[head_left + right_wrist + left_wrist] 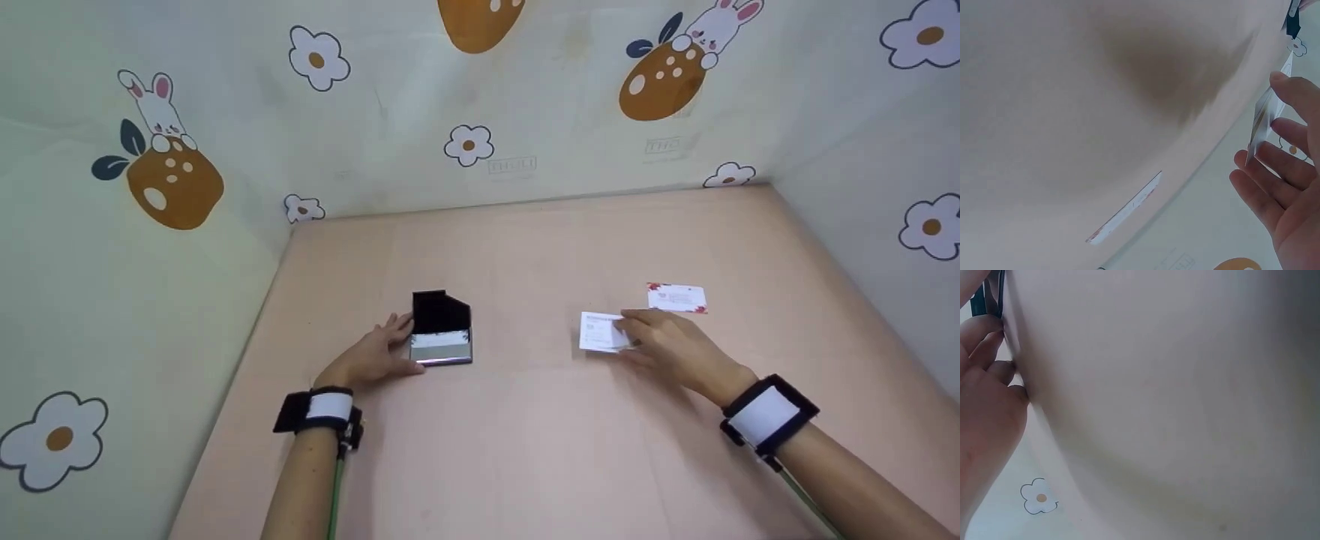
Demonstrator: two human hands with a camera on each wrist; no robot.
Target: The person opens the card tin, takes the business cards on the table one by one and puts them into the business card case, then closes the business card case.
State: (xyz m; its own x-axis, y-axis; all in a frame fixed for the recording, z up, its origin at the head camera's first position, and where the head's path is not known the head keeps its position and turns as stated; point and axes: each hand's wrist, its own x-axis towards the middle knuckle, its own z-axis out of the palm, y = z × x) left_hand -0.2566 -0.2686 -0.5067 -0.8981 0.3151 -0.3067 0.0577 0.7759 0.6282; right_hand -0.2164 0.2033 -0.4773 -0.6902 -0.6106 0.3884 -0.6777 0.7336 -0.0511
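A black business card case [442,330] lies with its lid up on the table, left of centre in the head view. White cards show in its lower half. My left hand [373,354] grips its left side, thumb at the front corner and fingers by the lid; the left wrist view catches only a dark edge of it. To the right, my right hand [671,349] pinches white printed business cards [600,332] just above the table. In the right wrist view the cards [1264,115] are slightly fanned between thumb and fingers; how many cannot be told.
A white card with red floral corners [679,298] lies flat on the table beyond my right hand. The pinkish table [517,450] meets walls covered with flower and rabbit prints [469,146] at the back and sides. Each wrist wears a strap [765,412] with a cable.
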